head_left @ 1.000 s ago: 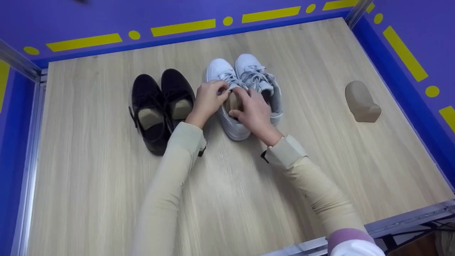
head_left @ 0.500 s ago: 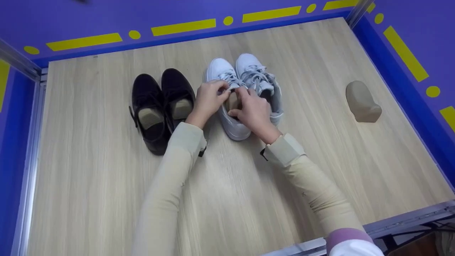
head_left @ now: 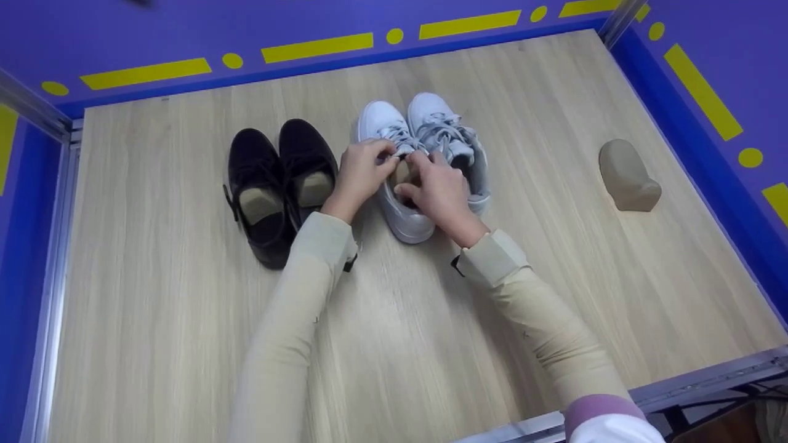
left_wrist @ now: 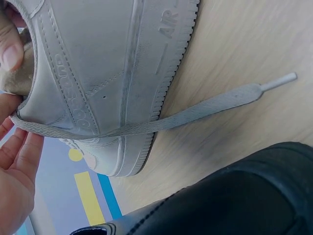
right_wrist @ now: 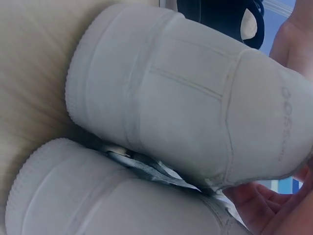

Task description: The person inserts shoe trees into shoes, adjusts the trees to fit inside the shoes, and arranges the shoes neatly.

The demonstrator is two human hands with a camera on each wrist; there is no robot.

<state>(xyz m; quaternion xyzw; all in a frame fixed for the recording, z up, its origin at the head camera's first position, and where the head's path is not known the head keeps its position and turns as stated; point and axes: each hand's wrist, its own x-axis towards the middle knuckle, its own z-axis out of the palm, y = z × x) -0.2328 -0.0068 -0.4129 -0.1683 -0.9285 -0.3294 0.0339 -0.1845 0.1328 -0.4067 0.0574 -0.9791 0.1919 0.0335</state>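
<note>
Two white lace-up sneakers stand side by side in the head view. In the left sneaker (head_left: 406, 221) sits a brown shoe tree (head_left: 404, 175), partly hidden. My left hand (head_left: 363, 172) pinches the sneaker's opening edge beside the laces. In the left wrist view, a grey lace (left_wrist: 205, 111) runs from those fingers down across the shoe's side. My right hand (head_left: 442, 191) reaches into the opening, its thumb (left_wrist: 11, 54) against the shoe tree and its fingers curled over the front. The right sneaker (head_left: 480, 178) has loosened, bunched laces.
Left of the sneakers stands a pair of black shoes (head_left: 271, 249) with beige inserts, close to my left wrist. A second brown shoe tree (head_left: 628, 175) lies at the right of the wooden table (head_left: 160, 338). Blue panels (head_left: 320, 18) with yellow marks border the back and sides.
My right thumb shifts slightly up and deeper against the shoe tree in the left sneaker. My left hand and both pairs of shoes stay in place.
</note>
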